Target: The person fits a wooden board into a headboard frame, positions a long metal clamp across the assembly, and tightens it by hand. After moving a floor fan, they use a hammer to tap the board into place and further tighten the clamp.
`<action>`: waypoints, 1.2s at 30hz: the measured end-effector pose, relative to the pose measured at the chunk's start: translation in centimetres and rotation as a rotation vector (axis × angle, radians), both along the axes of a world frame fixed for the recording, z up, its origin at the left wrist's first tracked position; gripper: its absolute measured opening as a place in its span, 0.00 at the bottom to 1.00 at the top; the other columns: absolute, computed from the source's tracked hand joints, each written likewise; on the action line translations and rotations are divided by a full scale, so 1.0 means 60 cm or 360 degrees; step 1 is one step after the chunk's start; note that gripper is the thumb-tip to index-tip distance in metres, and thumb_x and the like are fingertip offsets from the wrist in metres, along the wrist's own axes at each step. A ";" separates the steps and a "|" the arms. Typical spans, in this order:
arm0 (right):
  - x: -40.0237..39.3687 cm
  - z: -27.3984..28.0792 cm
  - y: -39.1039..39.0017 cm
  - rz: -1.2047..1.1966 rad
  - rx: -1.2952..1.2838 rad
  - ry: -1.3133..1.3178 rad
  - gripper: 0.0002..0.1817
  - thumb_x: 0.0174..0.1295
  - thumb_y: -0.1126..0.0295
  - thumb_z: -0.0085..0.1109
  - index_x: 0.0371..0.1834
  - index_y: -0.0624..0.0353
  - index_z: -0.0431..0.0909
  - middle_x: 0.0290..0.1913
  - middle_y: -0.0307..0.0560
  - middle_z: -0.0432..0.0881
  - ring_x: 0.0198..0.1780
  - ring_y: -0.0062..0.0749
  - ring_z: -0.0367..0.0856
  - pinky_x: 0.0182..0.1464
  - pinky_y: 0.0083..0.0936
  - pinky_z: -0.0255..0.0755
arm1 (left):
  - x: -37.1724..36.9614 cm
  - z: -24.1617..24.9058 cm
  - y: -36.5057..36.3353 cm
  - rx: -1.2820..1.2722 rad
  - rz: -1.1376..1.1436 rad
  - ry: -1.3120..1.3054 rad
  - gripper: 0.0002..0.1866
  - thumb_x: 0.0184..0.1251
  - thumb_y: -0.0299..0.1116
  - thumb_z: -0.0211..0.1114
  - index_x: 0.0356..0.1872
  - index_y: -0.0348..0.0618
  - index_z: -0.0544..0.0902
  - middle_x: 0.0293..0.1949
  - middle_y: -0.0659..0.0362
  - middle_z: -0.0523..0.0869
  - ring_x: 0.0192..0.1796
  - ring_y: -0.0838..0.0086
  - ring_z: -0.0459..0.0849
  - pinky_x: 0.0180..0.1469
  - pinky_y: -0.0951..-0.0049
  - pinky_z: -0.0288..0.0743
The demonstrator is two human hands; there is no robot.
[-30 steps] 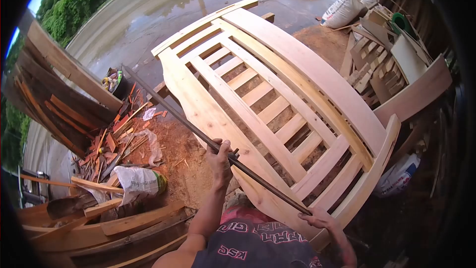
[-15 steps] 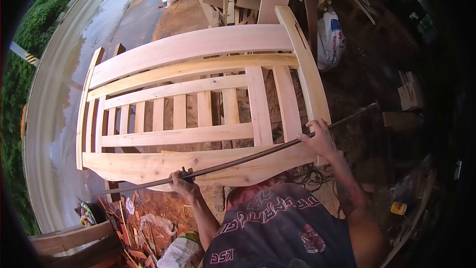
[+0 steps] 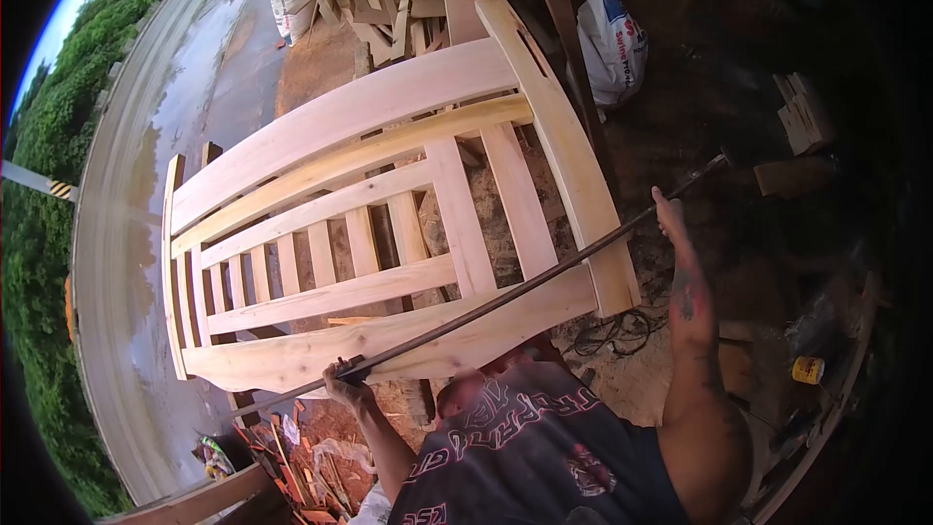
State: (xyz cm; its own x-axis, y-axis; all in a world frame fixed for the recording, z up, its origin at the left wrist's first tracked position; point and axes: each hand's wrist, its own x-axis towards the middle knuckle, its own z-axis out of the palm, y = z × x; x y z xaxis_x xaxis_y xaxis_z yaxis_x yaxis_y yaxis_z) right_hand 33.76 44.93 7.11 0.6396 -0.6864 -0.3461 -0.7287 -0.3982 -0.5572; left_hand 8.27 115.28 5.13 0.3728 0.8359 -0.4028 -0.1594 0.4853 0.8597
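A long metal bar clamp [image 3: 505, 293] lies slantwise over the front of a pale wooden bed headboard frame [image 3: 389, 329]. My left hand [image 3: 348, 385] is closed round the bar at its dark sliding jaw [image 3: 354, 367], just by the curved lower board. Further right, beyond the frame's thick end post [image 3: 569, 165], my right hand [image 3: 671, 216] grips the bar near its far end; its thumb points up and the other fingers are partly hidden. The frame has several upright slats between its long rails.
Stacked wood offcuts [image 3: 389, 0] and a white sack [image 3: 610, 44] stand behind the frame. Wood scraps [image 3: 296, 467] litter the ground at lower left. A coiled cable [image 3: 614, 331] lies by the post's foot, and a yellow can [image 3: 807, 369] sits at right.
My right hand has moved right along the bar, from the end post to past it. The bar's right end has risen in view. The view has turned; my left hand stays at the jaw.
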 end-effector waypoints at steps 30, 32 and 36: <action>-0.232 0.110 0.549 0.0620 0.0106 -0.0200 0.24 0.66 0.54 0.57 0.22 0.67 0.76 0.17 0.45 0.76 0.16 0.32 0.77 0.20 0.33 0.68 | 0.077 0.034 0.486 -0.0015 -0.0412 -0.0187 0.07 0.65 0.32 0.61 0.35 0.38 0.79 0.30 0.56 0.82 0.34 0.65 0.84 0.41 0.67 0.82; -0.301 0.119 0.551 0.0565 0.0172 -0.0103 0.24 0.68 0.55 0.56 0.22 0.65 0.76 0.17 0.44 0.76 0.17 0.28 0.77 0.19 0.30 0.68 | 0.076 0.030 0.481 -0.0043 -0.0386 -0.0195 0.08 0.66 0.33 0.61 0.36 0.37 0.79 0.30 0.55 0.82 0.35 0.65 0.85 0.42 0.67 0.82; -0.401 0.131 0.579 0.0402 0.0376 0.0097 0.22 0.70 0.57 0.54 0.22 0.62 0.75 0.18 0.43 0.77 0.17 0.24 0.77 0.18 0.26 0.67 | 0.074 0.007 0.504 -0.0005 -0.0407 -0.0166 0.14 0.70 0.38 0.63 0.37 0.33 0.79 0.33 0.52 0.85 0.36 0.66 0.85 0.44 0.67 0.81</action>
State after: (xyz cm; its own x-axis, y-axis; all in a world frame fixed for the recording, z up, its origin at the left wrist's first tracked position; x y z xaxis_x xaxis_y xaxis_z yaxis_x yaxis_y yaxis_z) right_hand 9.72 79.69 14.99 0.7524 -0.4056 -0.5191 -0.6584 -0.4355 -0.6139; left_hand 12.72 145.52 5.55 0.6113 0.7080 -0.3536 -0.1190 0.5239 0.8434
